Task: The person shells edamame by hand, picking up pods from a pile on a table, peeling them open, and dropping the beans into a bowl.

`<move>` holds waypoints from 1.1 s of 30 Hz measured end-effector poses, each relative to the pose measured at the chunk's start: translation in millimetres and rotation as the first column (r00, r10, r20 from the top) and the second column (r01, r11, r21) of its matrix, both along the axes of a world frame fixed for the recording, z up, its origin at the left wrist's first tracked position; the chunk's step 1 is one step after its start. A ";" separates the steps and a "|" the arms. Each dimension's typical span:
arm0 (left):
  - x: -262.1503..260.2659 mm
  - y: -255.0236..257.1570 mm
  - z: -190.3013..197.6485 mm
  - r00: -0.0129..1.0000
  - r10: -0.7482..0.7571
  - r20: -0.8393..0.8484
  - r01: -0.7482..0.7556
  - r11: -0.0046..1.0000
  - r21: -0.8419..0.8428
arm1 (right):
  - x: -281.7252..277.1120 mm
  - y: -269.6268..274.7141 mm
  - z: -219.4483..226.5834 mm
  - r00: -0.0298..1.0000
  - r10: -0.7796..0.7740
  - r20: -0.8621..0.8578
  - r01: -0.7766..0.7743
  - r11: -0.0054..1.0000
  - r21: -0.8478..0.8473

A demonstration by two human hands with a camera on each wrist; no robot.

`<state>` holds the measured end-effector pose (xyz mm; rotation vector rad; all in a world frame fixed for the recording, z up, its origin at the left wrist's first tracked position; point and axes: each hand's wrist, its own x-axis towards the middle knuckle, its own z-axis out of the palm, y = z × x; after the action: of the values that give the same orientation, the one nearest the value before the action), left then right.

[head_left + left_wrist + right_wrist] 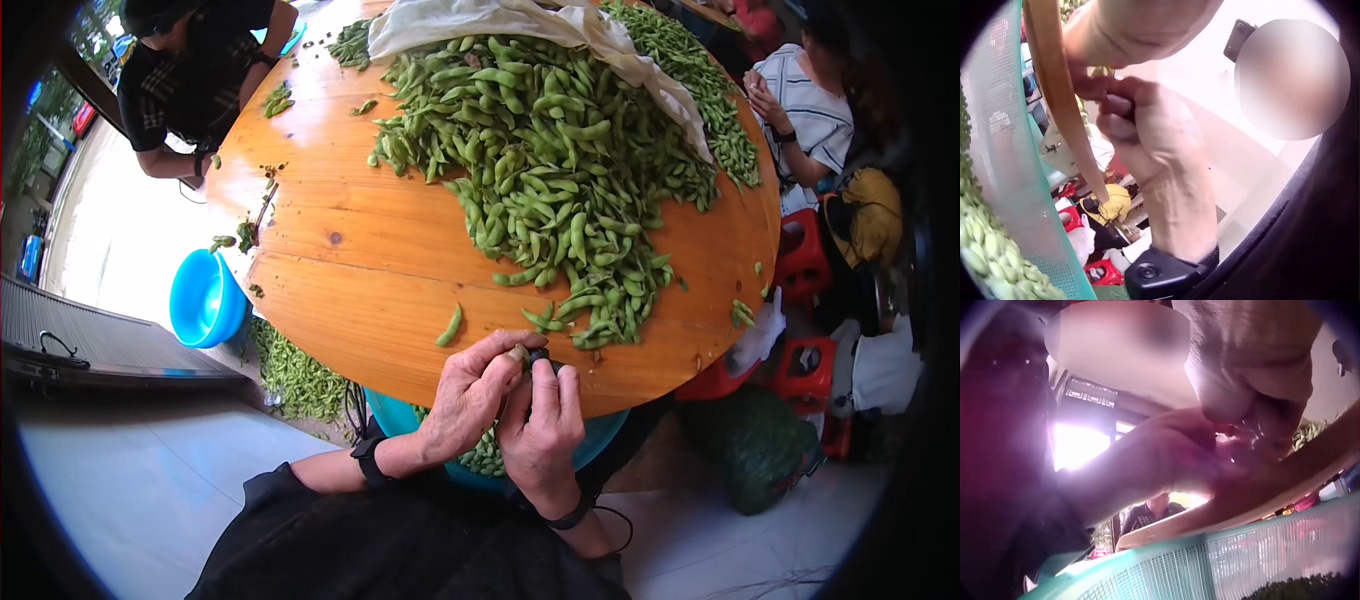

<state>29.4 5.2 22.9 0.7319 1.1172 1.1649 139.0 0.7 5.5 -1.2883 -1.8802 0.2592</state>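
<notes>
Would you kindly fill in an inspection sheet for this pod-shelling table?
Surface: round wooden table, bare wood at near left.
Job's things: large pod pile; mesh basket of pods under the table edge.
Clutter: stray pod; white cloth.
Hands: left hand and right hand together pinch one pod.
Cables: thin loop by the right wristband.
Surroundings: blue bowl, red stools, two seated people.

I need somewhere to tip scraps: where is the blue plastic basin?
In the head view, the blue plastic basin sits on the floor, left of the round wooden table.
</notes>
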 end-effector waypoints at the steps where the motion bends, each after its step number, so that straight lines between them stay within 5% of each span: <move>1: 1.7 -0.4 -4.0 1.000 0.003 0.000 -0.003 1.000 0.001 | -2.7 0.4 -2.2 1.000 0.005 0.020 -0.005 0.999 0.046; 3: 4.6 -0.4 -12.8 0.995 0.068 -0.066 -0.055 0.981 0.185 | -5.2 1.0 -6.4 1.000 0.006 0.013 -0.007 0.998 0.066; 4: 4.2 0.4 -7.8 0.991 0.061 0.118 -0.062 0.998 0.006 | -6.1 1.9 -6.2 1.000 0.009 0.012 -0.010 0.997 0.079; 5: 3.1 1.1 -7.0 0.991 0.062 0.119 -0.063 0.998 0.006 | -6.8 2.3 -6.2 1.000 0.012 0.011 -0.013 0.996 0.090; 8: 0.4 1.4 -6.4 0.994 -0.004 -0.105 0.023 0.984 0.175 | -3.6 3.2 -9.6 1.000 -0.015 0.011 0.014 0.991 0.136; 10: -1.0 1.5 -6.5 0.959 -0.044 0.280 0.057 0.998 -0.038 | -0.9 5.3 -6.1 0.999 -0.051 0.014 0.048 0.981 0.186; 11: 0.3 0.1 -9.2 0.959 -0.042 0.282 0.055 0.998 -0.038 | 1.9 5.9 -2.6 0.999 -0.049 0.016 0.045 0.982 0.186; 14: -1.0 -2.8 -9.3 0.892 -0.080 0.444 0.131 0.988 -0.085 | 17.3 10.5 5.9 0.980 0.059 -0.189 -0.066 0.997 -0.033; 15: -3.9 -3.6 -11.6 0.892 -0.080 0.444 0.131 0.988 -0.085 | 25.5 7.4 7.5 0.954 0.048 -0.296 -0.130 0.956 -0.262; 17: -8.5 -5.2 -18.1 0.971 -0.190 0.146 0.195 0.981 -0.022 | 31.7 9.1 11.2 0.745 -0.022 -0.666 -0.379 0.808 -0.451; 18: -10.8 -5.2 -18.0 0.975 -0.197 0.103 0.199 0.980 -0.007 | 35.8 10.7 12.2 0.746 -0.023 -0.666 -0.379 0.807 -0.453; 20: -14.3 -3.1 -13.0 0.971 -0.240 -0.011 0.240 0.971 0.001 | 44.4 14.6 13.6 0.435 -0.226 -0.871 -0.655 0.585 -0.479; 21: -16.4 -1.5 -9.2 0.952 -0.279 -0.126 0.282 0.959 0.006 | 47.9 17.3 12.9 0.434 -0.225 -0.873 -0.656 0.585 -0.477; 23: -23.9 2.6 1.0 0.940 -0.341 0.011 0.341 0.937 -0.074 | 53.6 22.4 9.9 0.305 -0.312 -0.900 -0.755 0.496 -0.428; 25: -24.5 3.7 2.4 0.909 -0.387 0.155 0.408 0.901 -0.145 | 51.8 21.0 11.2 0.308 -0.322 -0.895 -0.762 0.480 -0.435; 27: -20.6 1.8 -3.6 0.904 -0.302 0.303 0.337 0.939 -0.067 | 40.9 12.0 11.7 0.726 -0.048 -0.686 -0.441 0.733 -0.518; 28: -18.8 0.6 -7.5 0.904 -0.303 0.303 0.338 0.939 -0.069 | 39.3 10.6 8.9 0.896 0.103 -0.432 -0.282 0.883 -0.375; 31: -16.0 -3.3 -14.7 0.878 -0.239 0.415 0.273 0.962 -0.024 | 35.3 6.6 11.0 0.890 0.124 -0.438 -0.274 0.914 -0.300; 33: -18.7 -4.8 -14.6 0.859 -0.391 0.331 0.402 0.915 0.037 | 47.3 5.1 19.1 0.746 -0.053 -0.664 -0.343 0.824 -0.451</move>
<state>10.7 0.4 8.3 0.6706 0.6580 0.8715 186.3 5.8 24.6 -1.1663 -1.3089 1.2637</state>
